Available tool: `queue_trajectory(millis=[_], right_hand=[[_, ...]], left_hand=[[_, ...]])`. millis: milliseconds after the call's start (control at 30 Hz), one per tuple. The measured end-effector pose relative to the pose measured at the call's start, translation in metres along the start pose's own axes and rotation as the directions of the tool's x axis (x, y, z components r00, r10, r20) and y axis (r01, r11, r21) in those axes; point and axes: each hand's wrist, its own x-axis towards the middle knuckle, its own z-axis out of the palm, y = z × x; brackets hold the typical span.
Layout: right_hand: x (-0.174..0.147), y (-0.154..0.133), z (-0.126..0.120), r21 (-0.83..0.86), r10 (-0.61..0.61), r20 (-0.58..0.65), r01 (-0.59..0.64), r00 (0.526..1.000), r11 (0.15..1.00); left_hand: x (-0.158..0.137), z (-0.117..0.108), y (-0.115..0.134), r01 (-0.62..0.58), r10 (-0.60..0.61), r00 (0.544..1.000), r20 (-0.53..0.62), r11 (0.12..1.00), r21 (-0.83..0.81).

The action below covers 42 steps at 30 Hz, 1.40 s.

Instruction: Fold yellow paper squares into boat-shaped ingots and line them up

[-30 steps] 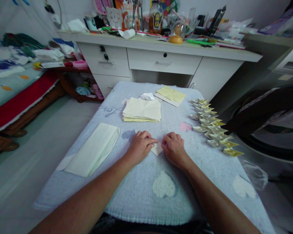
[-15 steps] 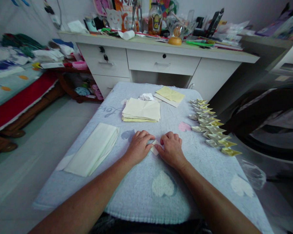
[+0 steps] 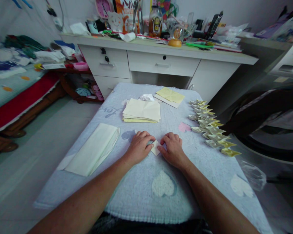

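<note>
A small folded piece of cream paper (image 3: 155, 148) lies on the cloth between my two hands, one corner turned toward me. My left hand (image 3: 140, 147) has its thumb and forefinger closed on the paper's left edge, the other fingers curled. On the opposite side, my right hand (image 3: 172, 148) grips the right edge with thumb and bent fingers. Beyond them sits a stack of cream paper sheets (image 3: 143, 110). Rows of small folded paper boats (image 3: 211, 128), cream and yellow, stand to the right.
A pale cloth (image 3: 136, 198) covers the table. At left lies a long folded white sheet (image 3: 94, 149); farther back are crumpled white paper (image 3: 146, 97) and yellow paper (image 3: 170, 94). A cluttered white desk (image 3: 163, 53) stands behind. A clear plastic bag (image 3: 253, 175) hangs by the right edge.
My right thumb has drawn back slightly to the right, so more of the small folded paper shows. Both hands stay in nearly the same place.
</note>
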Motion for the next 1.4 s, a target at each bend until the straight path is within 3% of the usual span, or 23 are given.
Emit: queue_trajectory(millis=[133, 267, 400, 667, 967, 1233, 1400], right_hand=[[0.001, 0.001, 0.001, 0.088, -0.047, -0.034, 0.05, 0.998, 0.995], [0.0, 0.001, -0.004, 0.203, -0.135, -0.078, 0.149, 0.988, 0.968], [-0.001, 0.001, -0.01, 0.335, -0.215, -0.099, 0.236, 0.972, 0.912], [0.003, 0.004, -0.009, 0.57, -0.205, -0.036, 0.188, 0.978, 0.8], [0.002, 0.006, -0.013, 0.585, -0.23, -0.048, 0.214, 0.972, 0.782], [0.002, 0.003, -0.013, 0.576, -0.267, -0.123, 0.287, 0.956, 0.765], [0.001, 0.002, -0.013, 0.596, -0.258, -0.11, 0.271, 0.96, 0.756]], left_hand=[[0.0, -0.001, 0.003, 0.028, -0.026, 1.0, 0.014, 0.981, -0.192], [0.0, -0.001, 0.005, 0.131, -0.115, 0.991, 0.063, 0.884, -0.449], [-0.001, -0.003, 0.003, 0.172, -0.147, 0.985, 0.091, 0.797, -0.579], [-0.002, -0.008, 0.006, 0.159, -0.109, 0.987, 0.118, 0.768, -0.621], [-0.002, -0.011, 0.009, 0.229, -0.165, 0.973, 0.163, 0.783, -0.578], [-0.003, -0.009, 0.013, 0.222, -0.159, 0.975, 0.158, 0.781, -0.584], [-0.004, -0.01, 0.013, 0.2, -0.132, 0.979, 0.157, 0.784, -0.588]])
